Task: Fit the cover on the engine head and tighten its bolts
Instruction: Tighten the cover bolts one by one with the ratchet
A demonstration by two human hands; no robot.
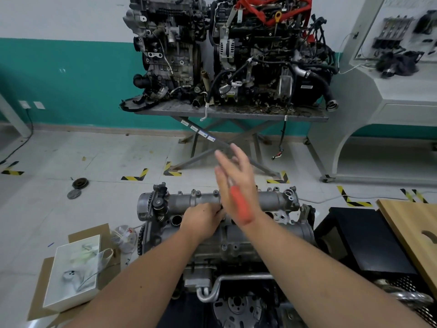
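Head view: the engine head (227, 223) sits directly below you, low in the centre, with its grey cover (267, 197) lying along the far edge. Your left hand (204, 220) rests on the top of the cover, fingers curled down at a dark fitting; the fingertips are hidden, so what they pinch cannot be told. Your right hand (236, 183) is raised above the cover, blurred, fingers straight and spread, with an orange-handled tool (241, 204) lying against the palm. Behind, two engines stand on a scissor-leg tabletop (231, 112); the leg carries labels (198, 130), too small to read.
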